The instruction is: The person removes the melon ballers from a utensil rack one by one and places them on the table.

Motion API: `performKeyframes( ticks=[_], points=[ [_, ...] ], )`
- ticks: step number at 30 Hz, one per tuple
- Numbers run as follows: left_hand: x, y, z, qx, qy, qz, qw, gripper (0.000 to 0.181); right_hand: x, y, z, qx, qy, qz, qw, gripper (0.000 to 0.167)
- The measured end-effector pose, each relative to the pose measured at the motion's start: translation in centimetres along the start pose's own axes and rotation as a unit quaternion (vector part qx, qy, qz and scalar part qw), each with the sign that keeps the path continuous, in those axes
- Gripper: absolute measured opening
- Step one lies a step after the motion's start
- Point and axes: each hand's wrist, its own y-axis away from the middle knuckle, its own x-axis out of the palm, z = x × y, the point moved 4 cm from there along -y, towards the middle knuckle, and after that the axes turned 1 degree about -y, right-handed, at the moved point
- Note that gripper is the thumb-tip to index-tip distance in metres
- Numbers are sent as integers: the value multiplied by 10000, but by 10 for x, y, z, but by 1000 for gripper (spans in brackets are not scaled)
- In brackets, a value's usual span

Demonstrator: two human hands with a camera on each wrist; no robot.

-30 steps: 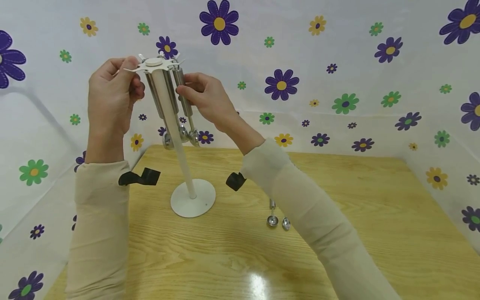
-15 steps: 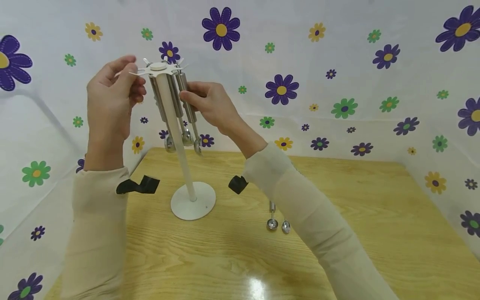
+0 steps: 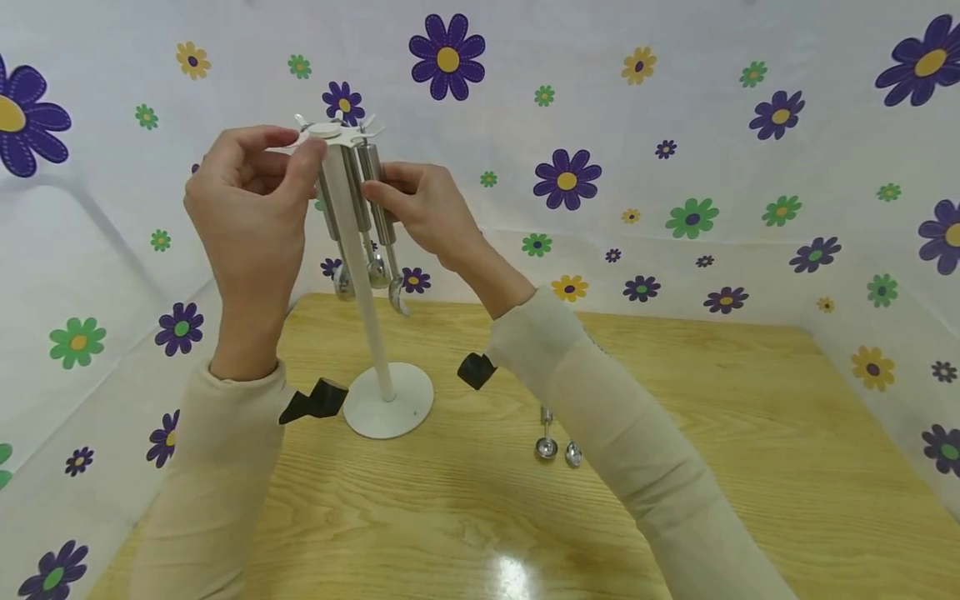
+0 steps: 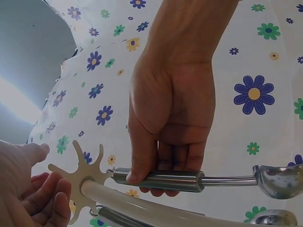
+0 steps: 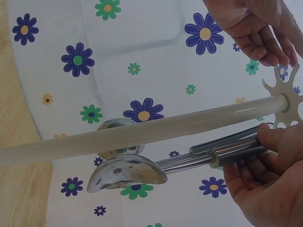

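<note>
A white stand's hooked top (image 3: 326, 132) carries three steel scoops by their handles. My right hand (image 3: 431, 208) pinches the handle of the rightmost scoop (image 3: 386, 225), thumb in front and fingers behind. In the left wrist view the end of that scoop's handle (image 4: 161, 180) meets a hook of the star-shaped top. My left hand (image 3: 251, 192) is at the top's left side, thumb and fingertips close to the hooks with a gap between them; contact is hard to tell. Behind the pole (image 5: 189, 124) in the right wrist view, another scoop's bowl is partly hidden.
The stand's round white base (image 3: 390, 417) rests on the wooden table (image 3: 420, 525). Two small metal scoops, one with its round bowl (image 3: 546, 448) showing, lie partly hidden under my right forearm. A flower-print cloth (image 3: 480, 150) surrounds the table.
My left hand has shifted right and its thumb has moved over the stand's top. The rightmost scoop has turned slightly; my right hand keeps its hold on the handle.
</note>
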Motion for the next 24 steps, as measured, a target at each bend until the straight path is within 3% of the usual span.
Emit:
performKeyframes(
  ticks=[6, 12, 20, 24],
  points=[
    [7, -3, 7, 78, -272, 188, 9994, 28, 0, 1, 0, -83, 26, -14, 10000, 34],
    [5, -9, 12, -60, -411, -34, 9991, 24, 0, 4, 2, -30, 130, -1, 9999, 34],
    [-1, -19, 27, -374, 47, 84, 9993, 20, 2, 12, 8, -44, 466, 94, 9989, 27],
    [-2, -25, 34, -810, 747, 111, 9938, 17, 2, 16, 13, -79, 679, 192, 9975, 23]
  ],
)
